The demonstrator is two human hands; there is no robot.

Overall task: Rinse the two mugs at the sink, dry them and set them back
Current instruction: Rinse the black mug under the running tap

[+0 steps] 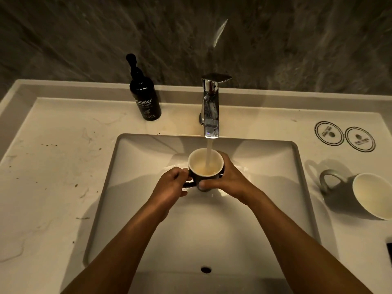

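A dark mug (205,164) with a pale inside is held upright over the white sink (135,170), right under the chrome tap (210,107). Water runs from the spout into the mug, which is partly filled. My left hand (170,186) pinches the mug's handle on its left side. My right hand (228,180) wraps around the mug's body from the right, thumb across the front. A second grey mug (358,194) stands tilted on the counter at the right, handle to the left, mouth facing me.
A black hand wash pump bottle (145,96) stands at the back, left of the tap. Two round paper coasters (344,136) lie on the counter at the back right. A dark object (389,251) shows at the right edge. The sink's overflow hole (205,269) is near me.
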